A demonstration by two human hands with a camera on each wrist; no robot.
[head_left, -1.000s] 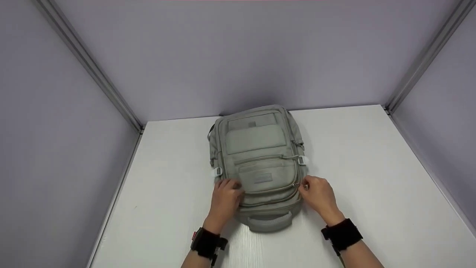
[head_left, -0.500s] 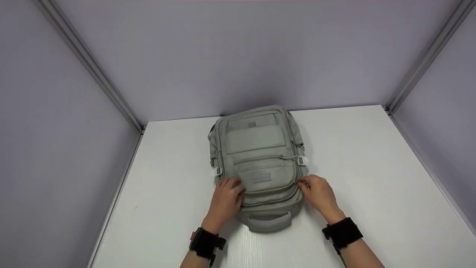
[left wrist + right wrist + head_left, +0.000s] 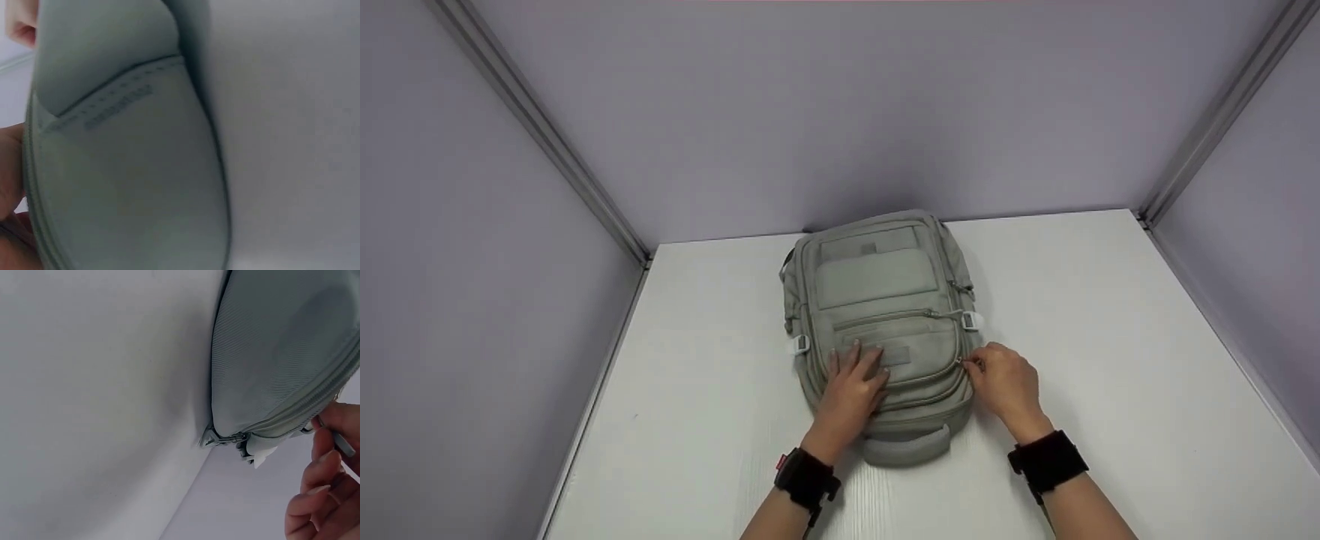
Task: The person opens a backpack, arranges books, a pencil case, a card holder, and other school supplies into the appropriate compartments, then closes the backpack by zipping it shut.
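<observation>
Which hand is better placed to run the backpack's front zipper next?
Probably right: the right hand already pinches the zipper pull at the backpack edge, while the left hand lies flat on the front pocket, bracing.

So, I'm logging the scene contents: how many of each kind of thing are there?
Backpack: 1
White side buckles: 2
Hands, left hand and right hand: 2
Black wristbands: 2
Table: 1
Total: 8

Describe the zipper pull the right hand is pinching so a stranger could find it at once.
On the white table lies a grey-green backpack, carry handle toward the person. At its right edge, level with the lower front pocket, the right hand pinches a small grey zipper pull. The white strap buckle lies farther from the person.
</observation>
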